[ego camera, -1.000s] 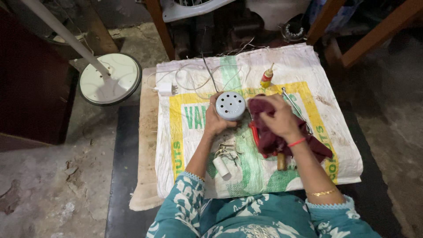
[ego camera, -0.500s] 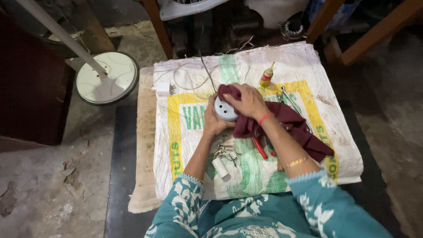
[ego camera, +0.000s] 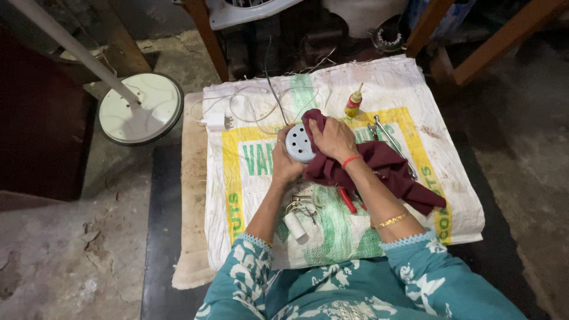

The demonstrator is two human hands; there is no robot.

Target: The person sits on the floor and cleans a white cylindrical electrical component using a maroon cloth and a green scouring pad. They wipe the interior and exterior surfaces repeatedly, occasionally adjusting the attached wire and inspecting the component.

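So here's the setup: the left hand (ego camera: pixel 285 163) is cupped around a round pale-blue plastic cap (ego camera: pixel 298 143) with a bunch of small holes in its face, fingers wrapped behind and under it so the holed face tilts up toward the camera. The right hand (ego camera: pixel 333 137) sits just beside it on the right, pressing a maroon cloth (ego camera: pixel 379 169) against the cap's right edge. Its fingers are curled down into the cloth, bunching it, so both hands are full.

The key bit is the layout. The cap is directly left of the right hand's fingers, touching the cloth, and about half its face is uncovered on the left side. The rest of the cloth trails off to the right and down toward the person, lying across the woven sack (ego camera: pixel 415 195) that covers the low worktop. So the cloth's long run goes away from the cap, not over it.

Other stuff on the sack: a small orange-tipped bottle (ego camera: pixel 354 102) standing above the right hand, metal tools (ego camera: pixel 388 137) partly under the cloth, something red-handled (ego camera: pixel 347 200) poking out below the wrist, a white cylinder with wire leads (ego camera: pixel 294 224) near the left forearm, and a white plug with cord (ego camera: pixel 216 122) at the top left. A round white fan base (ego camera: pixel 140 109) sits on the floor off to the left.
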